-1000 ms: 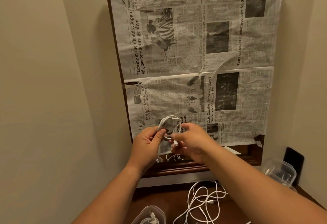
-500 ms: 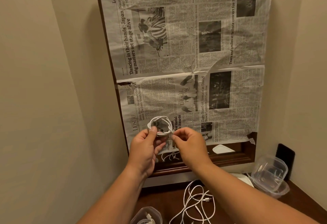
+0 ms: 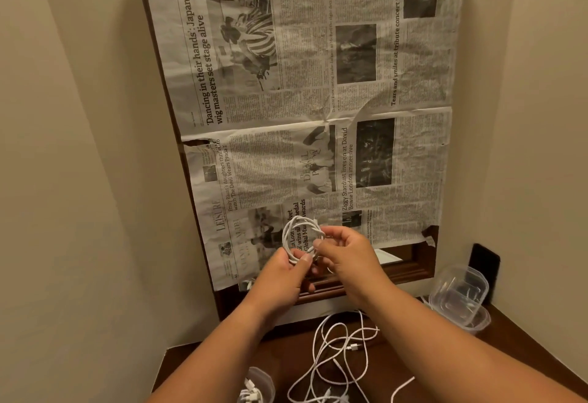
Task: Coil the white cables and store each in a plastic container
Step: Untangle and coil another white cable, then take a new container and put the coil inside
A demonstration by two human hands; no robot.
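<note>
A coiled white cable (image 3: 300,237) is held up before the newspaper (image 3: 318,100), the grip of the left hand (image 3: 283,275) pinching its near edge and that of the right hand (image 3: 346,253) pinching its right side, above loose white cables (image 3: 337,355) on the bench (image 3: 525,348).

Crinkled matt newsprint sheets (image 3: 318,100) over a dark glossy wood frame (image 3: 410,270), smooth white plastic-sheathed cable coil (image 3: 300,239), loose cables (image 3: 337,358) alike, clear glossy plastic containers (image 3: 458,297), dark polished wood tabletop (image 3: 515,332), matt beige wall (image 3: 79,148).
</note>
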